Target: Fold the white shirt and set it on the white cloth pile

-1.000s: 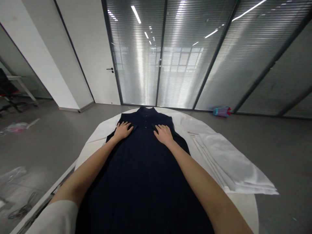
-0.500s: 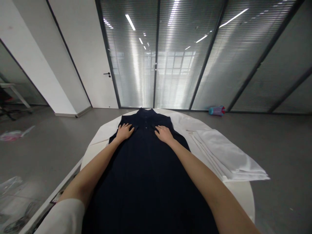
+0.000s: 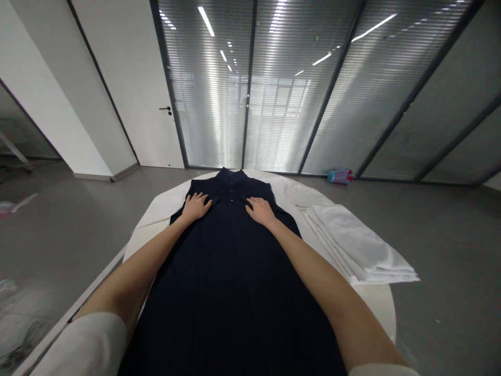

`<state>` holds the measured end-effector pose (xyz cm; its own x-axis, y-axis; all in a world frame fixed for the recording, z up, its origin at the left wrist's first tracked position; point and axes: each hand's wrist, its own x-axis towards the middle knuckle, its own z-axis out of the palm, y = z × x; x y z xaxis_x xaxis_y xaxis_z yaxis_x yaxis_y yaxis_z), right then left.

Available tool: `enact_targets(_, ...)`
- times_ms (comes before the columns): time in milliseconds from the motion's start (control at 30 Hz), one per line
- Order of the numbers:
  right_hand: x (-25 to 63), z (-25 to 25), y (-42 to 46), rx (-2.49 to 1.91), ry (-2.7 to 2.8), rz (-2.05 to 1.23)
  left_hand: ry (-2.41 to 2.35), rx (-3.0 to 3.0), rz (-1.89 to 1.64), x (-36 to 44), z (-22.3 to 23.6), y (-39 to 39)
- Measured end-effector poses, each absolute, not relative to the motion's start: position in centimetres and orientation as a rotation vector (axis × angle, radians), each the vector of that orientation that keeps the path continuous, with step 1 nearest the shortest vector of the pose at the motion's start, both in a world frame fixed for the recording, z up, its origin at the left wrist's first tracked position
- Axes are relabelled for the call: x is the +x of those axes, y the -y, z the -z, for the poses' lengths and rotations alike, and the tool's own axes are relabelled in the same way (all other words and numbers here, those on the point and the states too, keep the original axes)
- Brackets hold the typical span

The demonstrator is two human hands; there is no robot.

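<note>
Head camera sees the left hand (image 3: 196, 207) and right hand (image 3: 260, 212) lying flat and open on a dark blue dress (image 3: 230, 292), gripping nothing. The dress lies on a round white table (image 3: 376, 300), near folded white cloth (image 3: 352, 245).

From the right hand (image 3: 260, 212), the way outward crosses the dress (image 3: 230, 292) and meets a folded white stack (image 3: 352, 245) lying on the worktop (image 3: 379, 300). From the left hand (image 3: 196, 207), a hand could pass over a white sheet (image 3: 164, 209) to the worktop's edge, with open floor (image 3: 66, 235) beyond.
</note>
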<state>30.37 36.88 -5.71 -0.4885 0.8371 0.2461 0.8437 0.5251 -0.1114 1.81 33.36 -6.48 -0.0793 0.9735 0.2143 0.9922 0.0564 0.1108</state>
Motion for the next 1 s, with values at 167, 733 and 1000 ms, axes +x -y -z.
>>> enact_targets(167,30.29,5.67,-36.88,-1.419,2.499,0.033,2.226,-2.069,0.351,1.77,6.56,-33.37)
enact_targets(733,30.27,5.32,-36.49,-1.451,2.492,0.052,2.220,-2.125,0.328,1.68,6.12,-33.35)
enact_targets(1000,30.15,5.34,-36.45,-1.454,2.493,0.072,2.194,-2.161,0.381,1.59,6.20,-33.21)
